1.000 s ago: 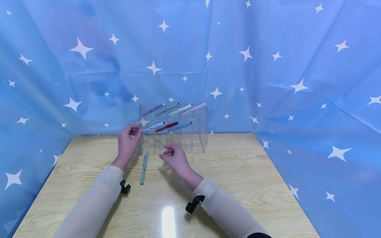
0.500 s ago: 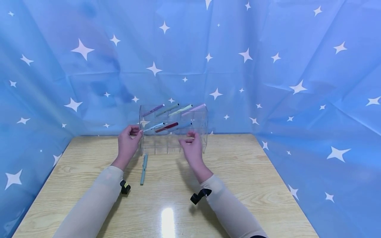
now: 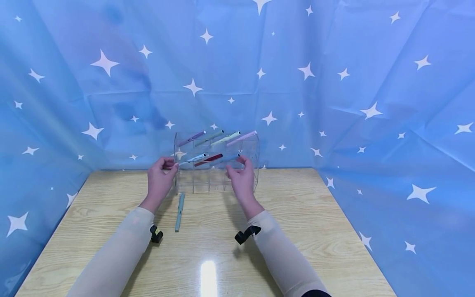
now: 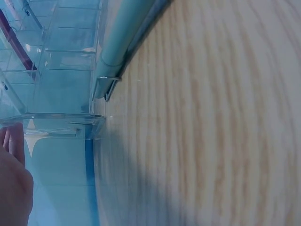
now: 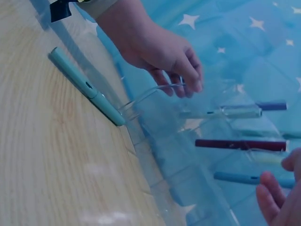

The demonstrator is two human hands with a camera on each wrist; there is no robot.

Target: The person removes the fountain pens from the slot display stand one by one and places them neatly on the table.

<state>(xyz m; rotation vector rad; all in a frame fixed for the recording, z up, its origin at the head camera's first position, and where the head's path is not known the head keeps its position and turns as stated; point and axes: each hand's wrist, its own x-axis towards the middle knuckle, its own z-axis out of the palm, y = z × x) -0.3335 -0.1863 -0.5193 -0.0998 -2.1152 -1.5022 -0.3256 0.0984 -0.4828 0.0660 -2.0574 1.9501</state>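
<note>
A clear acrylic pen rack (image 3: 216, 186) stands on the table with several pens slanting in its upper two tiers. My left hand (image 3: 160, 178) pinches the rack's left side wall between thumb and fingers, plain in the right wrist view. At the rack's right part, my right hand (image 3: 242, 180) has its thumb and fingers apart around the outer end of a blue pen (image 5: 235, 178); no firm hold shows. Left of that pen lie a dark red pen (image 3: 208, 160) and a pale blue pen (image 3: 193, 159). A teal pen (image 3: 179, 212) lies on the table before the rack.
In the top tier rest a purple pen (image 3: 191, 138), a grey-green pen (image 3: 209, 138), a light green pen (image 3: 225, 138) and a lilac pen (image 3: 242, 138). Behind the wooden table (image 3: 297, 231) hangs a blue star-patterned cloth (image 3: 237, 62).
My right hand has moved right and up from before the rack's middle to the blue pen's end, its fingers spreading. My left hand stays on the rack's side.
</note>
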